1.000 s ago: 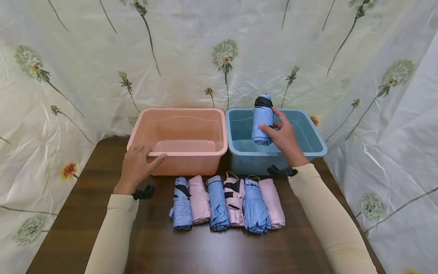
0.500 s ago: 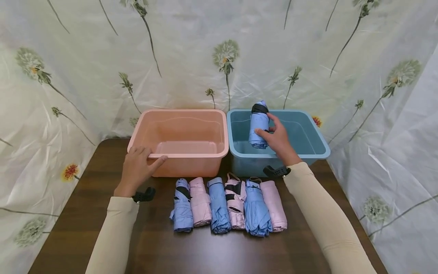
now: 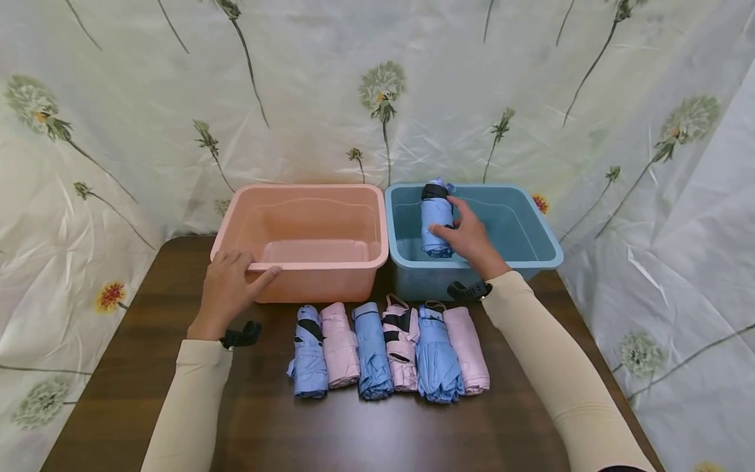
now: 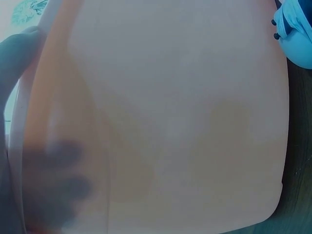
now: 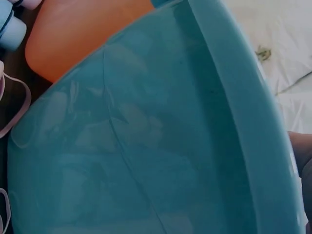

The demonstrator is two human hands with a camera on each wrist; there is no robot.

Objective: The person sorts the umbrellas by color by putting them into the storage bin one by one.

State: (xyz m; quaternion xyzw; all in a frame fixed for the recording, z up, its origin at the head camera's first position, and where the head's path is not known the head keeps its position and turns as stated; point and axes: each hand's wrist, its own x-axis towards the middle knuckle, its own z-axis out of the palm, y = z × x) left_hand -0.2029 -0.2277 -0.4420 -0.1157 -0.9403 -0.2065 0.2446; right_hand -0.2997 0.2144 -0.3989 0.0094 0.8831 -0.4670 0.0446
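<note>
In the head view, my right hand holds a folded blue umbrella with a black band, thumb on its near side. The umbrella stands nearly upright within the mouth of the blue tub, toward its left side. A sliver of the right hand shows past the tub's rim in the right wrist view; the umbrella is hidden there. My left hand grips the front left rim of the orange tub, fingers over the inside and thumb along the outer front. Finger shadows show through the tub wall in the left wrist view.
Several folded umbrellas lie in a row before the tubs, blue ones such as the leftmost umbrella alternating with pink ones such as the rightmost umbrella. The tubs stand side by side on a dark wooden table. A flowered curtain hangs behind.
My right hand has moved left and a little lower with the blue umbrella, going deeper into the blue tub's mouth. The left hand stays on the orange tub's rim.
</note>
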